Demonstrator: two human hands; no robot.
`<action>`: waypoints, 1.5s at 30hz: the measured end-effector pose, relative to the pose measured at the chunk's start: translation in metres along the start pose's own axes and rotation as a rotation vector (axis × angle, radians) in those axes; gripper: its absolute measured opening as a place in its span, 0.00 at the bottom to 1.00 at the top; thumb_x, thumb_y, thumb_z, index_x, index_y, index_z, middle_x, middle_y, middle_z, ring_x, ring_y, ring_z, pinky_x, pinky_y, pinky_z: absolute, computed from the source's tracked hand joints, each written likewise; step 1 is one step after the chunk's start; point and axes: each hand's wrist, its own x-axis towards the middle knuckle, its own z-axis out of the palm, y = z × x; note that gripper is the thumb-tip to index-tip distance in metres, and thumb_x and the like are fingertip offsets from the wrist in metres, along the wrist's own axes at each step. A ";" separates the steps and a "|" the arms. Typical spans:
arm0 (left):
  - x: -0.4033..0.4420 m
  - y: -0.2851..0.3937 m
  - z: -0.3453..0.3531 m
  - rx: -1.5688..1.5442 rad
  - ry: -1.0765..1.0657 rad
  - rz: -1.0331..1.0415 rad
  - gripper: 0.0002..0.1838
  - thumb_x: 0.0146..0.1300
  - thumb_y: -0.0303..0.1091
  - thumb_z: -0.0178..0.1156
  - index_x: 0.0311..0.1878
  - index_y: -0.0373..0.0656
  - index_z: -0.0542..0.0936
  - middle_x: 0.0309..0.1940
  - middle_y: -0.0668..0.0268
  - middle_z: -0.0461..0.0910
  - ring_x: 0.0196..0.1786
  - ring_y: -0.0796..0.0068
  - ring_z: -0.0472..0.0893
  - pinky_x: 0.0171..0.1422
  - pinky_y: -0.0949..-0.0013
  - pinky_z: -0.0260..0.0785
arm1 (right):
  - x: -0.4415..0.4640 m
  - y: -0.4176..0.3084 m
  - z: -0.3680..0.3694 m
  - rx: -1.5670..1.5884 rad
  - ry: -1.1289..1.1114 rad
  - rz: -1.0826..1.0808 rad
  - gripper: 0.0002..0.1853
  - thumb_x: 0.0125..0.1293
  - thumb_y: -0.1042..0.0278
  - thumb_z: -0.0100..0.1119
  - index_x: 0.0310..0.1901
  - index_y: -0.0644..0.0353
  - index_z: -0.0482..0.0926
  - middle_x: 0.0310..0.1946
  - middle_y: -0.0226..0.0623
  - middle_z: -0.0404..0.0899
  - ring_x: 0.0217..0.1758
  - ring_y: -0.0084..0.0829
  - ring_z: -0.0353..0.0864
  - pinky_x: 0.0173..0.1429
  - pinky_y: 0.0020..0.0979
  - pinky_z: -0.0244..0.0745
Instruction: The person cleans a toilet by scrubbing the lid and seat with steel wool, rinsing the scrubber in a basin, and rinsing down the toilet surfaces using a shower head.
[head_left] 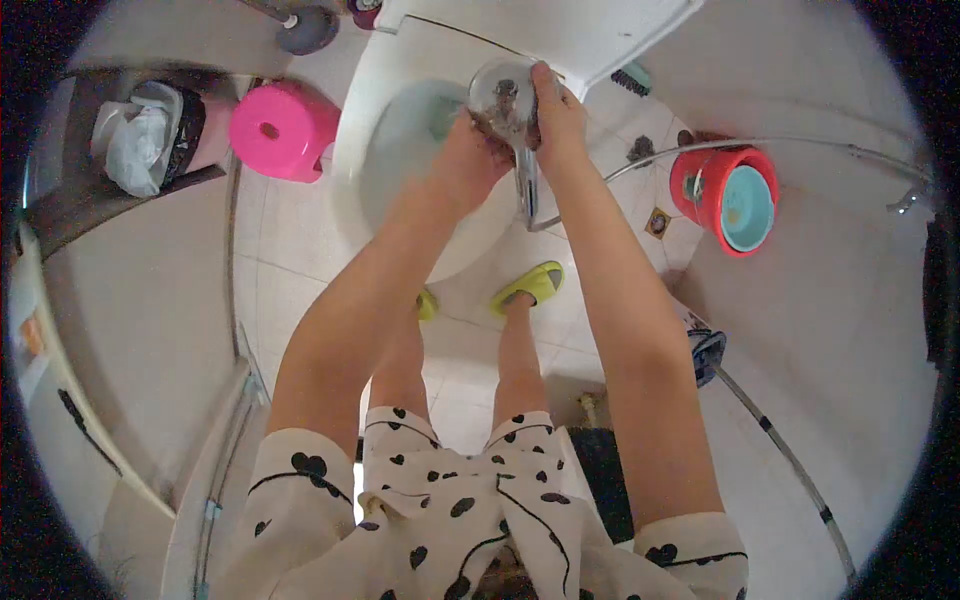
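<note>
At twelve o'clock, our left hand (484,148) and right hand (560,118) were clamped on the shower head (503,98); pink stool (290,130) at ten.

From where I'm standing, both arms reach fwd, bare below the sleeves. L forearm (395,240) slants inward, approx. diag., elbow out to the side; R forearm (625,260) runs straighter, also angled in. Hands meet nearly level, close together, w/ a small gap btwn. R hand (560,118) is curled in a grip, thumb extended up along the inner side, wrist abt. straight. L hand (480,152) sits a bit lower, turned inward, fingers mostly hidden, so can't tell how tightly they're bent. L wrist (462,190) looks slightly blurred.
</note>
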 end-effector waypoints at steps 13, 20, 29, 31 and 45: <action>-0.028 0.085 -0.031 -0.047 0.030 -0.322 0.17 0.66 0.43 0.49 0.47 0.38 0.69 0.41 0.54 0.73 0.44 0.65 0.73 0.51 0.63 0.63 | 0.026 -0.044 0.066 0.559 -0.684 0.348 0.25 0.69 0.48 0.38 0.53 0.63 0.70 0.50 0.43 0.74 0.53 0.40 0.73 0.60 0.41 0.66; -0.036 0.123 0.006 -0.183 0.045 -0.189 0.16 0.66 0.42 0.47 0.48 0.39 0.67 0.27 0.60 0.69 0.32 0.74 0.68 0.40 0.68 0.63 | 0.072 -0.055 0.085 0.314 -0.640 0.276 0.18 0.67 0.60 0.47 0.53 0.62 0.69 0.52 0.38 0.73 0.54 0.32 0.72 0.57 0.33 0.67; 0.006 0.128 0.011 -0.269 0.024 -0.245 0.20 0.66 0.48 0.48 0.43 0.37 0.73 0.27 0.70 0.70 0.29 0.85 0.67 0.34 0.78 0.65 | 0.109 -0.072 0.049 -1.375 -0.363 -0.822 0.13 0.61 0.62 0.48 0.43 0.56 0.77 0.37 0.40 0.80 0.40 0.39 0.79 0.46 0.36 0.72; 0.017 0.120 0.001 -0.287 0.067 -0.330 0.20 0.67 0.48 0.48 0.45 0.38 0.74 0.28 0.71 0.72 0.30 0.86 0.69 0.33 0.80 0.65 | 0.065 -0.105 0.045 -1.575 -0.392 -1.014 0.12 0.60 0.63 0.48 0.43 0.54 0.77 0.36 0.42 0.80 0.39 0.43 0.79 0.45 0.38 0.72; 0.022 0.122 -0.001 -0.223 0.189 -0.232 0.19 0.66 0.48 0.49 0.41 0.41 0.75 0.23 0.75 0.69 0.23 0.86 0.65 0.25 0.79 0.58 | 0.118 -0.092 0.052 -1.597 -0.519 -0.875 0.12 0.59 0.63 0.46 0.40 0.53 0.77 0.36 0.42 0.79 0.41 0.45 0.77 0.45 0.40 0.71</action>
